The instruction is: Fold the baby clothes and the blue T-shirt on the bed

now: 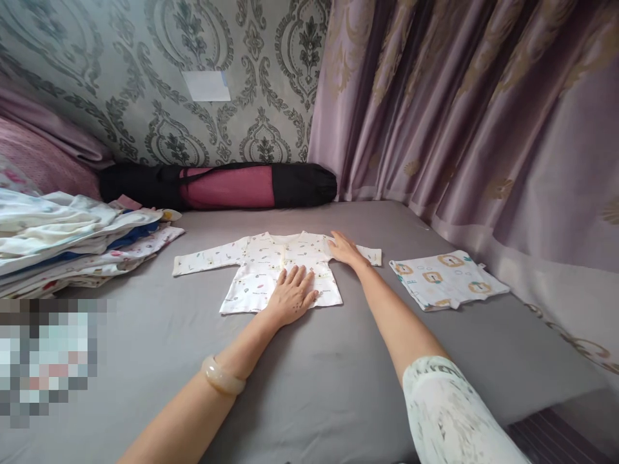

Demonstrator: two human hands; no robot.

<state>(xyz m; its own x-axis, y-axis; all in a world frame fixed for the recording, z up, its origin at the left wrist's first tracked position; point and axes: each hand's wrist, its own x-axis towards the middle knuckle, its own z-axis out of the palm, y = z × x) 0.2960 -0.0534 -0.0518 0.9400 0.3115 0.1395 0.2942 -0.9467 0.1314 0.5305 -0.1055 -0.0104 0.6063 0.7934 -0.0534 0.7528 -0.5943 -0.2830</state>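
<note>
A small white long-sleeved shirt (261, 274) with a fine print lies spread flat on the grey sheet (309, 386), both sleeves stretched out sideways. On the lower middle of the shirt rests my left hand (291, 296), palm down with its fingers spread. My right hand (345, 250) lies flat at the shoulder and upper part of the right-hand sleeve, fingers extended. Neither hand grips the cloth. To the right of the shirt sits a folded white garment (447, 280) with orange and green animal pictures.
A heap of clothes (72, 238) is piled at the left. Along the patterned wall lies a long black and dark red bag (227, 187). Purple curtains (435, 109) hang at the back right. Something pixelated covers the lower left.
</note>
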